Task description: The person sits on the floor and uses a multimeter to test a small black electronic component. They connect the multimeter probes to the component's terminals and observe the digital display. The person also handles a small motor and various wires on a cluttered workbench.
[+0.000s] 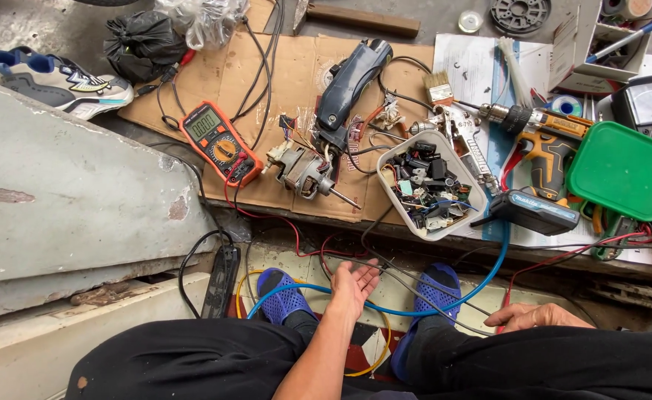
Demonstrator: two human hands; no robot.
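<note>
Low centre, the left hand hangs palm up, fingers spread and empty, over the blue cable between two blue shoes. The right hand rests flat on the knee, lower right, holding nothing. The cardboard edge lies just above, with bare floor between.

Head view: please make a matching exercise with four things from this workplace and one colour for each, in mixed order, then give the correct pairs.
Things:
1. multimeter
2. square lid
3. tray of small parts
4. hose

Colours:
A. blue
B. white
C. orange
D. green

Pairs: 1-C, 2-D, 3-B, 4-A.

The left hand is open, palm up, just above the hose; the right hand rests on the knee.
</note>
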